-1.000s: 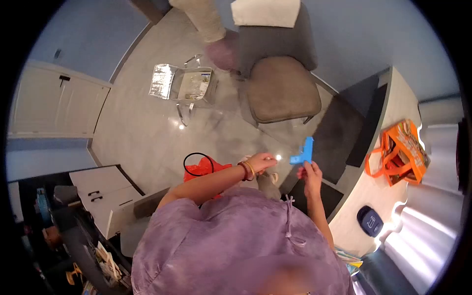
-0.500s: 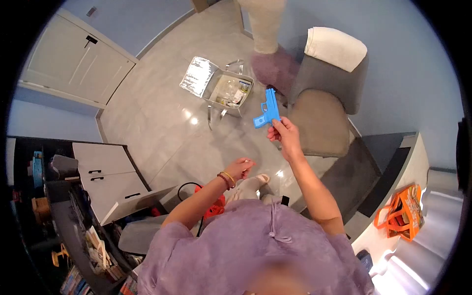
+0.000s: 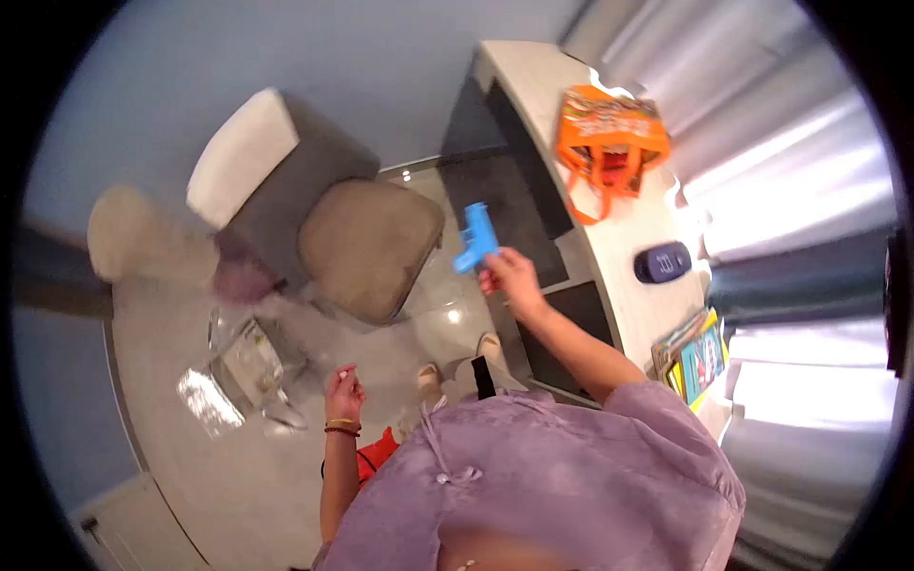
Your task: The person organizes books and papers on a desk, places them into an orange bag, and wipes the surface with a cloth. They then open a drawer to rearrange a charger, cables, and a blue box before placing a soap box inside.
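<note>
A blue toy pistol is held out in front of me by its grip, barrel pointing away. My right hand is closed round that grip, near the long cabinet on the right. Lower and to the left hangs my left hand, wearing a yellow band and a dark bead bracelet at the wrist. Its fingers are curled, and a tiny pale spot shows at the fingertips, too small to name. Below the left hand, a red-orange item is partly hidden by my clothing.
A grey chair with a pale cloth over its back stands ahead. An orange bag, a dark digital clock and several books rest on the cabinet. An open box-shaped bag with a silvery lid is on the floor.
My view has swung right toward the cabinet and curtains. The toy pistol stays in my right hand, now in front of the cabinet. My left hand remains low with curled fingers.
</note>
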A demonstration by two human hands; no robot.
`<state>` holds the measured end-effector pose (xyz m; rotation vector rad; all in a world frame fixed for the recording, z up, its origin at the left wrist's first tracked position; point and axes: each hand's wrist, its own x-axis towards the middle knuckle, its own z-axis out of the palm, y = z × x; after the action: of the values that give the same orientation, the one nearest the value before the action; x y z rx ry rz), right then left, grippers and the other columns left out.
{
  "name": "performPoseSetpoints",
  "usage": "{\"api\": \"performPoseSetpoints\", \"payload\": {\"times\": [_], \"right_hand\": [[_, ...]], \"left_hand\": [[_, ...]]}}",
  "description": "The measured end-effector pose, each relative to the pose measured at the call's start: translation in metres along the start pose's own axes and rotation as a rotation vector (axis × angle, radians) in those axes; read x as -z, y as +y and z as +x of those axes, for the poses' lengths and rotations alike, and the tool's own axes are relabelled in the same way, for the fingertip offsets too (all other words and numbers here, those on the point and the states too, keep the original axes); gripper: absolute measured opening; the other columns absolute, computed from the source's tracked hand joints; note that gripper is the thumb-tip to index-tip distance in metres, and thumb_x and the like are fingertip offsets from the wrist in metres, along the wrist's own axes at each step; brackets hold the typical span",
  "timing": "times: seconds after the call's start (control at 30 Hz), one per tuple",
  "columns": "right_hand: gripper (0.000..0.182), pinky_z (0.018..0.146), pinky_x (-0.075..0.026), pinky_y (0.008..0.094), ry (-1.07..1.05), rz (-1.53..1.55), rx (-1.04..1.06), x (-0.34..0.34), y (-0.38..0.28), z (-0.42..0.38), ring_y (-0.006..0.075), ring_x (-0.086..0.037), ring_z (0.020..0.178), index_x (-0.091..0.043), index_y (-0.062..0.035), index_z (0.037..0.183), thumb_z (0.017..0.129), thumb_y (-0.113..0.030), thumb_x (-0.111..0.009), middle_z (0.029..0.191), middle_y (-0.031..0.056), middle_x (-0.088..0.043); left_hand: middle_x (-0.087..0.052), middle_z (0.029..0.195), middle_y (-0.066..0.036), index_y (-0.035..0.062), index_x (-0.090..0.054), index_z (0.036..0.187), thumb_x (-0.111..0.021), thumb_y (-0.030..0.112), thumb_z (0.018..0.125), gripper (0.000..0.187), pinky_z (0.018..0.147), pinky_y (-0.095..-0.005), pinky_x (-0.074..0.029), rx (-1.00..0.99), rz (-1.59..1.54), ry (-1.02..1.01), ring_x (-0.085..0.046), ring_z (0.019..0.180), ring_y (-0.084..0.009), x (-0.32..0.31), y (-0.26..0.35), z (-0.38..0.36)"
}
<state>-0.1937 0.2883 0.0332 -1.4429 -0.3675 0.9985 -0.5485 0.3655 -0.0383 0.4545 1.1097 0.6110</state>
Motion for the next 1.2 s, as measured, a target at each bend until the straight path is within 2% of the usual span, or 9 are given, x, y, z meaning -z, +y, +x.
{"api": "performPoseSetpoints", "payload": {"times": [0.17, 0.23, 0.5, 0.67, 0.83, 0.93, 0.97, 1.13, 1.2], "right_hand": [[0.025, 0.045, -0.043, 0.0236, 0.461, 0.016, 0.165, 0.157, -0.059, -0.011, 0.0127, -0.054, 0.05, -0.053, -0.0014, 0.086, 0.085, -0.027, -0.053, 0.065, 0.0065, -0.056], [0.024, 0.047, -0.044, 0.0252, 0.492, 0.063, 0.201, 0.193, -0.082, -0.008, 0.0132, -0.054, 0.052, -0.053, -0.003, 0.084, 0.086, -0.027, -0.051, 0.065, 0.0064, -0.056], [0.03, 0.039, -0.045, 0.0248, 0.622, -0.133, 0.173, 0.3, -0.123, 0.1, 0.0144, -0.054, 0.043, -0.056, 0.0023, 0.081, 0.081, -0.027, -0.053, 0.06, 0.0086, -0.056], [0.026, 0.037, -0.043, 0.0293, 0.736, -0.371, 0.355, 0.317, -0.089, 0.178, 0.0155, -0.051, 0.039, -0.058, 0.0024, 0.075, 0.08, -0.023, -0.052, 0.054, 0.0082, -0.055], [0.023, 0.036, -0.046, 0.0296, 0.64, 0.495, 0.043, 0.298, -0.141, 0.191, 0.0189, -0.055, 0.043, -0.05, 0.0013, 0.093, 0.086, -0.02, -0.043, 0.063, 0.0118, -0.057], [0.02, 0.039, -0.047, 0.0289, 0.669, 0.194, 0.263, 0.298, -0.144, 0.235, 0.0199, -0.057, 0.045, -0.051, -0.0012, 0.098, 0.089, -0.015, -0.04, 0.068, 0.0099, -0.06], [0.022, 0.048, -0.048, 0.0301, 0.65, 0.43, 0.26, 0.291, -0.167, 0.225, 0.0193, -0.059, 0.056, -0.053, -0.0017, 0.099, 0.088, -0.014, -0.039, 0.085, 0.0108, -0.06], [0.022, 0.066, -0.048, 0.0316, 0.66, -0.114, 0.187, 0.308, -0.165, 0.24, 0.02, -0.06, 0.077, -0.056, -0.0019, 0.099, 0.086, -0.014, -0.042, 0.091, 0.012, -0.06], [0.022, 0.068, -0.047, 0.0305, 0.702, -0.294, 0.184, 0.302, -0.154, 0.222, 0.0197, -0.06, 0.078, -0.056, -0.0017, 0.099, 0.086, -0.015, -0.044, 0.091, 0.0122, -0.06]], "left_hand": [[-0.049, 0.065, 0.002, 0.0085, -0.058, 0.092, -0.06, 0.018, 0.081, 0.014, 0.049, -0.0223, -0.036, -0.332, 0.835, -0.268, -0.045, 0.055, -0.005, -0.142, 0.016, 0.045], [-0.052, 0.069, 0.002, 0.0069, -0.058, 0.094, -0.06, 0.018, 0.08, 0.018, 0.053, -0.0234, -0.039, -0.317, 0.86, -0.421, -0.047, 0.059, -0.0064, -0.207, 0.012, 0.056], [-0.053, 0.1, -0.013, 0.0084, -0.045, 0.112, -0.067, 0.018, 0.071, 0.047, 0.068, -0.0374, -0.044, -1.141, 1.375, -0.565, -0.055, 0.079, -0.0281, -0.478, -0.039, 0.08], [-0.05, 0.089, -0.014, 0.0075, -0.045, 0.112, -0.068, 0.02, 0.07, 0.05, 0.073, -0.0396, -0.044, -1.383, 1.526, -0.443, -0.051, 0.086, -0.0327, -0.593, -0.054, 0.102], [-0.051, 0.089, -0.013, 0.0079, -0.048, 0.108, -0.065, 0.022, 0.073, 0.041, 0.068, -0.0392, -0.045, -1.516, 1.669, -0.491, -0.052, 0.083, -0.0312, -0.642, -0.056, 0.156], [-0.052, 0.091, -0.012, 0.0081, -0.05, 0.104, -0.06, 0.022, 0.076, 0.033, 0.065, -0.0391, -0.046, -1.518, 1.762, -0.622, -0.053, 0.083, -0.0301, -0.646, -0.053, 0.189], [-0.052, 0.089, -0.012, 0.0074, -0.05, 0.105, -0.058, 0.021, 0.077, 0.032, 0.065, -0.0385, -0.046, -1.506, 1.674, -0.635, -0.053, 0.08, -0.0297, -0.647, -0.049, 0.188], [-0.052, 0.085, -0.012, 0.0033, -0.048, 0.11, -0.055, 0.018, 0.081, 0.033, 0.065, -0.0345, -0.045, -1.5, 1.467, -0.684, -0.053, 0.075, -0.0256, -0.648, -0.027, 0.141], [-0.052, 0.091, -0.012, -0.0004, -0.045, 0.112, -0.05, 0.015, 0.085, 0.032, 0.067, -0.0318, -0.044, -1.251, 1.09, -0.926, -0.053, 0.08, -0.0216, -0.638, -0.034, 0.124]]}}
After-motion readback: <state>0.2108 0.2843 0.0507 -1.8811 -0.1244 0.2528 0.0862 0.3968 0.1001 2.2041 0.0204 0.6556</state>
